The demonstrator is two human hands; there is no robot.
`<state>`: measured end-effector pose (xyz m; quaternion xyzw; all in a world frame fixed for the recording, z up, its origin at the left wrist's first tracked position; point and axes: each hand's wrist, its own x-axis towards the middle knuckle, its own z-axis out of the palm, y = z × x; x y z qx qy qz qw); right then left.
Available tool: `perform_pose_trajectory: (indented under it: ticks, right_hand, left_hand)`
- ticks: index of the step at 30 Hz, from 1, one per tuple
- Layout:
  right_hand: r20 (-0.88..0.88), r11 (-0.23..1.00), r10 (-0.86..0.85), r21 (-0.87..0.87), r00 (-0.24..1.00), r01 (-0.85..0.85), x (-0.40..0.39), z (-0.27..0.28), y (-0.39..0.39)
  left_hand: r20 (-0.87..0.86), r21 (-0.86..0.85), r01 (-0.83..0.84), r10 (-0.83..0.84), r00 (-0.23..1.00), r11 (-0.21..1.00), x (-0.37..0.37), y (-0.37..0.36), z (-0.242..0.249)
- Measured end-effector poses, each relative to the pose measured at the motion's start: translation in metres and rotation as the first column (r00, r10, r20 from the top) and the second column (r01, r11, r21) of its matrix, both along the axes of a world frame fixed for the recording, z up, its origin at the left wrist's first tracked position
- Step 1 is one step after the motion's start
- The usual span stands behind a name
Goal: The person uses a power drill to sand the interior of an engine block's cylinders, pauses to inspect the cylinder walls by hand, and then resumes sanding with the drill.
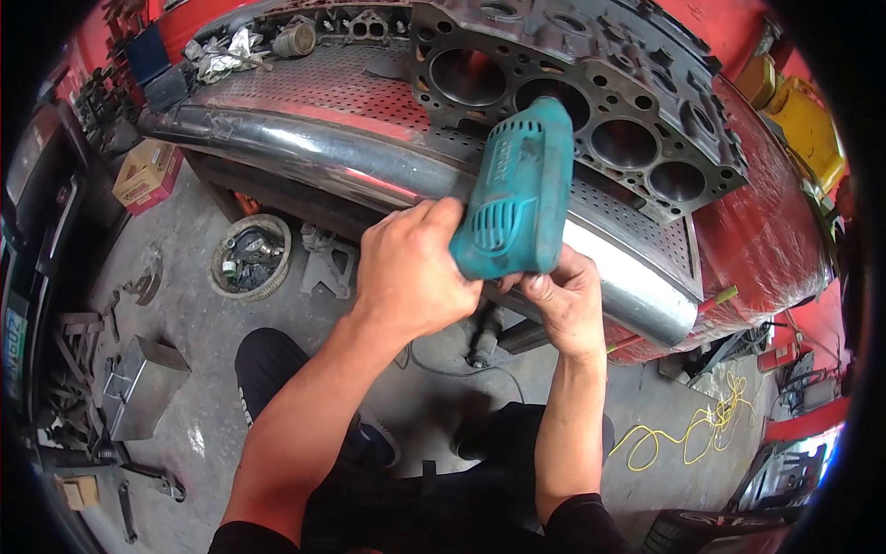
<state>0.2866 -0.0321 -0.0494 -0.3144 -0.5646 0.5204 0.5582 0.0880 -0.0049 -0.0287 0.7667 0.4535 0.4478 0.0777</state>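
Observation:
A teal power drill (517,185) is in front of me, its nose pointing at the second cylinder bore of an engine block (591,85). My left hand (415,263) is wrapped round the drill from the left side, and the grip itself is mostly hidden. Under the drill's rear end, my right hand (570,305) has its fingers curled against the tool's underside, with the thumb showing. Whatever the drill's nose carries is hidden by its body. Several round bores show in the flat face of the block, which rests tilted on a perforated metal sheet (314,97).
A shiny metal tube edge (286,148) runs between me and the block. On the floor are a basin of parts (277,288), a metal box (146,388), a jack stand (325,268) and a tangled yellow cord (715,420). A cardboard box (148,175) stands left.

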Motion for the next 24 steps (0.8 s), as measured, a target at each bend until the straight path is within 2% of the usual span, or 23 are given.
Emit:
perform_pose_trajectory:
  ticks: [3,10,13,16,24]
  right_hand:
    - [0.063,1.0,-0.011,-0.007,0.998,0.011,0.007,-0.002,-0.005]
    - [0.012,0.975,0.174,-0.144,0.985,-0.17,0.012,0.002,-0.02]
    - [0.239,0.969,0.247,-0.051,0.939,-0.242,0.023,0.004,-0.022]
    - [0.256,0.955,0.284,0.01,0.924,-0.297,0.025,0.006,-0.027]
    - [0.337,0.938,0.326,0.001,0.883,-0.347,0.027,0.021,-0.034]
  left_hand:
    - [0.008,0.061,0.03,-0.03,1.0,0.998,-0.006,-0.01,-0.011]
    - [0.016,0.008,0.077,-0.077,0.997,0.997,-0.02,-0.044,-0.009]
    - [0.007,-0.002,0.089,-0.089,0.996,0.996,-0.024,-0.057,-0.008]
    - [-0.008,-0.001,0.076,-0.076,0.997,0.997,-0.025,-0.067,-0.009]
    - [0.014,-0.025,0.083,-0.083,0.996,0.996,-0.026,-0.076,-0.01]
